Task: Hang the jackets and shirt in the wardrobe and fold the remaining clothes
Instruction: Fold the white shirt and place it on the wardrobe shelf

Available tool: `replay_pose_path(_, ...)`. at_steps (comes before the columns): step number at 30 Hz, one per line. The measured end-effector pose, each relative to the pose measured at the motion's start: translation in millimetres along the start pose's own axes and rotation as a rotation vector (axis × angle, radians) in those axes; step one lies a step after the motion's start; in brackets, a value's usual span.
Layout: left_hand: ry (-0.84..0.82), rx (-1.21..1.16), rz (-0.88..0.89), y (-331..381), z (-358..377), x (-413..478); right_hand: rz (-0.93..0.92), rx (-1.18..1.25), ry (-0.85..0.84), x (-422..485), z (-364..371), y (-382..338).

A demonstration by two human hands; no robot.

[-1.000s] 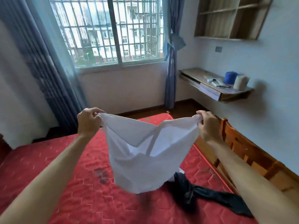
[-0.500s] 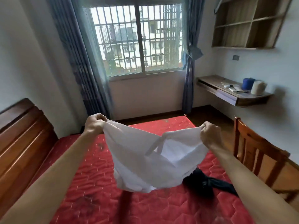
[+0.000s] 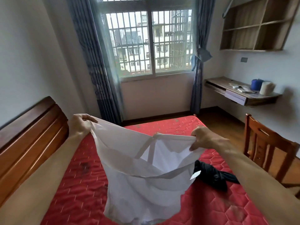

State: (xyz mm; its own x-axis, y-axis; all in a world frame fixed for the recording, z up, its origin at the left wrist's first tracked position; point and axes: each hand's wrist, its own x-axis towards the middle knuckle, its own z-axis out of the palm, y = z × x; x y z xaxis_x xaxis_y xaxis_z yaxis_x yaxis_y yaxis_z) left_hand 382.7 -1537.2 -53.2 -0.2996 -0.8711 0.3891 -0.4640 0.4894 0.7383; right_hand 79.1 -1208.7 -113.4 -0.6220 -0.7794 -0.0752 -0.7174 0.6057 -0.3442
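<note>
A white garment hangs spread between both hands above the red mattress. My left hand pinches its upper left corner and my right hand grips its upper right edge. The cloth droops in the middle and its lower edge reaches down to the mattress at the bottom of the view. A crumpled black garment lies on the mattress to the right, partly hidden behind the white one.
A wooden headboard stands at the left. At the right is a wooden chair beside the bed. A wall desk holds a blue roll and a white roll. The barred window and curtains lie ahead.
The view has swung left, bringing the headboard into sight. Both hands keep holding the white garment, which now hangs lower and wider over the mattress.
</note>
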Motion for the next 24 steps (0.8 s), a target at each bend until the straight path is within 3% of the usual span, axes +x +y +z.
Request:
replay_pose_path(5,-0.044,0.053,0.029,-63,-52,18,0.153,-0.108,0.202,5,22,-40)
replay_pose_path(12,-0.155,0.261,0.009,-145,-83,39,0.216,-0.155,0.115,37,61,-89)
replay_pose_path(15,-0.272,0.461,-0.042,-175,-73,60,0.224,-0.055,0.121,75,73,-101)
replay_pose_path(20,-0.298,0.643,-0.191,-214,-19,88,0.274,0.161,0.169,172,103,-106)
replay_pose_path(24,-0.224,0.491,-0.351,-204,30,147,0.233,0.212,0.199,262,93,-120)
